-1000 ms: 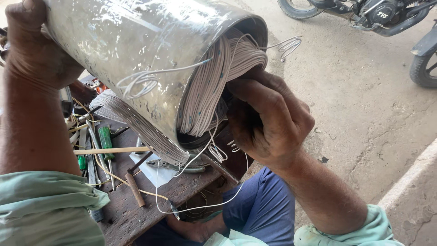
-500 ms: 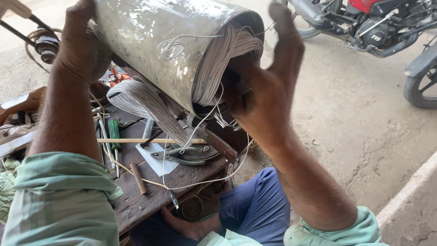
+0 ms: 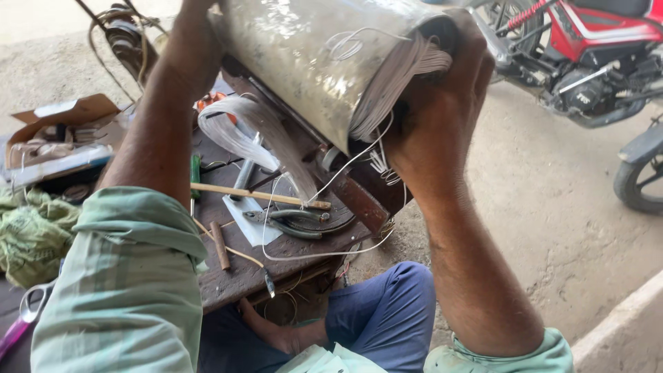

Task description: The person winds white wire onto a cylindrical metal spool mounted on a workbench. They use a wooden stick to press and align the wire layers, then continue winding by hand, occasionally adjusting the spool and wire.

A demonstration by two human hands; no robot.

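Two bare hands hold one shiny metal cylinder (image 3: 304,62) up in the air above the dark wooden worktop (image 3: 235,269), tilted so its open end faces down and to the right. The right hand (image 3: 442,103) is closed as a firm grip over that open end, fingers curled around the rim where a thick bundle of pale wire windings (image 3: 394,83) bulges out. The left hand (image 3: 200,27) supports the far, upper end of the cylinder; its fingers are cut off by the top edge of the view, so whether that grip is closed cannot be told. A few loose wire ends (image 3: 345,166) trail down from the windings toward the worktop. On the worktop lie one pair of pliers (image 3: 290,220), one thin wooden stick (image 3: 255,195), and a second loose skein of pale wire (image 3: 242,131). One open cardboard box (image 3: 62,121) sits to the left. Right of the worktop's edge the bare concrete floor (image 3: 552,228) lies open, with one red motorcycle (image 3: 587,48) parked beyond.
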